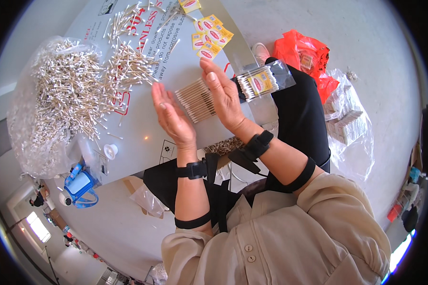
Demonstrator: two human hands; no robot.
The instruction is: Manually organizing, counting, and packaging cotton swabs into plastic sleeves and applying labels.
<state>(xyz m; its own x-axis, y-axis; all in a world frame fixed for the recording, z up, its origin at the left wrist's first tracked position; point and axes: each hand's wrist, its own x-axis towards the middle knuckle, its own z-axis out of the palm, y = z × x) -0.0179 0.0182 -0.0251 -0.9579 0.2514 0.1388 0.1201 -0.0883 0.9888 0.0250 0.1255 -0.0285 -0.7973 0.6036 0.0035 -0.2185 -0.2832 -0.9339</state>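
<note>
a clear bag [26,147] heaped with swabs bulges at my left. right of that bag, the tabletop [145,118] carries bold red lettering and lines of smaller black print, slanting up and away from me. farther right of the bag lie yellow-and-white cards [213,35], each with a red oval mark; a card of that kind shows inside the clear packet [259,83], well to the bag's right.

the row of swabs [191,99] is also right of the bag, past the loose swabs [128,66], between my palms. its sticks sit side by side, long axes running across from one hand to the other, the ends away from the bag a little farther from me. my left hand [173,118] is wide open on the row's bag side, fingers together; my right hand [223,97] is flat and open too, hiding the opposite ends. i can't tell whether either palm presses the sticks.
</note>
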